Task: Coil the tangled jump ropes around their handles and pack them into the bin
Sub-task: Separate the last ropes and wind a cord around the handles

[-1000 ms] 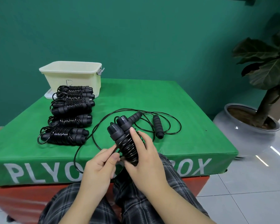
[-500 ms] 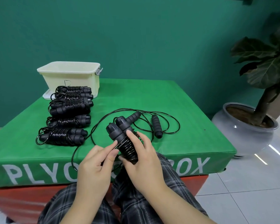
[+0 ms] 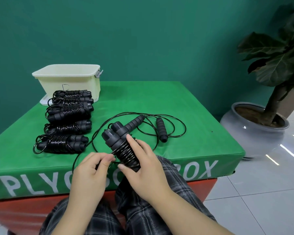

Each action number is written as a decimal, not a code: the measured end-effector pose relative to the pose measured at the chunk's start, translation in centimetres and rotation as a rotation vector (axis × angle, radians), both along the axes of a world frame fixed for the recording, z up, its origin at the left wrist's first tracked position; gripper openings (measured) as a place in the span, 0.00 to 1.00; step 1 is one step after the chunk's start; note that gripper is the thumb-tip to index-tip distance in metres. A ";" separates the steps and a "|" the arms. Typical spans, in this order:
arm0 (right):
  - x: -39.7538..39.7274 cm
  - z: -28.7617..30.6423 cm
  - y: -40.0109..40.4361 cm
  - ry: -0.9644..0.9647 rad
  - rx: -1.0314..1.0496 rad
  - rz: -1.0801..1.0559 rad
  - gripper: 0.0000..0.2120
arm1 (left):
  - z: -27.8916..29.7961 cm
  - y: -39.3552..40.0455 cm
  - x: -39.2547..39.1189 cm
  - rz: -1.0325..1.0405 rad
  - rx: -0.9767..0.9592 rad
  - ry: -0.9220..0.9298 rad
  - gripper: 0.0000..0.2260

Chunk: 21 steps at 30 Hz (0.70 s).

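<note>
My right hand grips a pair of black jump rope handles held together, with black cord coiled round their lower part. My left hand pinches the loose cord just left of the coil. Another jump rope lies uncoiled on the green box top behind, its two foam handles apart and its cord in loose loops. Several coiled ropes lie in a row at the left. The cream bin stands at the back left corner.
The green padded box top ends in a front edge close to my knees. A white lid lies under the bin's near side. On the tiled floor to the right stands a grey pot with a large plant.
My left hand has drawn the cord down and round the handles, from beside the coil's top to its lower left. The right hand has kept its grip.
</note>
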State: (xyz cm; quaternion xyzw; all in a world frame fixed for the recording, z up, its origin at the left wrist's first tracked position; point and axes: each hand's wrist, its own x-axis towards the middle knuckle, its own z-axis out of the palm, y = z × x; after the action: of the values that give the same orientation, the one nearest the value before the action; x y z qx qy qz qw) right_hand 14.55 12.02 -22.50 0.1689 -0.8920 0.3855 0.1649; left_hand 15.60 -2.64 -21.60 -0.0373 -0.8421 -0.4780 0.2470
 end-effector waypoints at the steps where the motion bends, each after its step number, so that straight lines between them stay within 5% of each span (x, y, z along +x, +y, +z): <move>1: 0.0 0.1 0.0 -0.013 -0.016 0.015 0.37 | -0.1 -0.2 -0.1 0.002 -0.007 -0.012 0.13; 8: 0.6 0.5 0.3 -0.165 -0.219 0.128 0.34 | -0.4 -0.7 -0.2 -0.067 0.123 -0.083 0.12; 16: 0.8 0.9 0.6 -0.297 -0.211 0.220 0.30 | -2.4 -1.4 -0.6 -0.315 0.414 -0.180 0.41; 21: 0.5 0.6 0.4 -0.226 -0.226 0.258 0.33 | -1.4 -1.0 -0.4 -0.087 0.368 -0.070 0.36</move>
State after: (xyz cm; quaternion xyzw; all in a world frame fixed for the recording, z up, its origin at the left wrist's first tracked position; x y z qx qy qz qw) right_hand 15.08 12.41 -21.88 0.2178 -0.8269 0.5176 0.0307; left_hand 15.22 -3.64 -23.00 -0.0113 -0.7461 -0.6352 0.1993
